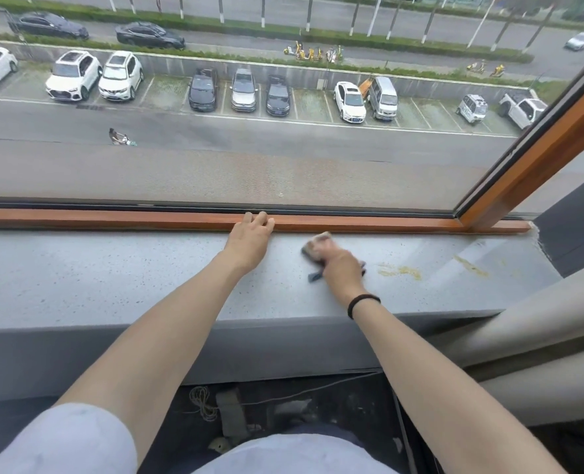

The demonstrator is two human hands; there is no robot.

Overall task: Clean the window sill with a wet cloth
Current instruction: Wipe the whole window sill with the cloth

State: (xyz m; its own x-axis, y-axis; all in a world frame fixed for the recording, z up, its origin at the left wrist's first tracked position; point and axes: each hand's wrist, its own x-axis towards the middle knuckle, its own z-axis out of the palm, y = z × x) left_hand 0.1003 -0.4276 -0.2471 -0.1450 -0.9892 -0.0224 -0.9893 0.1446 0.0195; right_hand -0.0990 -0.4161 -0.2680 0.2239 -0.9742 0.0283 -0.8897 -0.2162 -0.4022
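The cloth (309, 253), dark blue-grey and bunched, lies pressed on the speckled grey window sill (112, 275) under the right grip (338, 265), whose fingers are curled over it and clamped on it; the fingers are blurred. A loose corner of the cloth pokes out on the near side of that grip. It looks soft, light and limp, and being wet it should cling to the stone and drag a little. It is probably best held wadded under the palm, so no corner trails.

Right of the cloth, near it, a yellowish smear (400, 271) marks the sill, and a second smear (470, 265) lies further right. Left of the cloth, the left grip (249, 239) rests on the wooden frame rail (112, 218), fingers fairly straight, holding nothing.

No brand or writing is legible; the number plates of the cars outside are too small to read.
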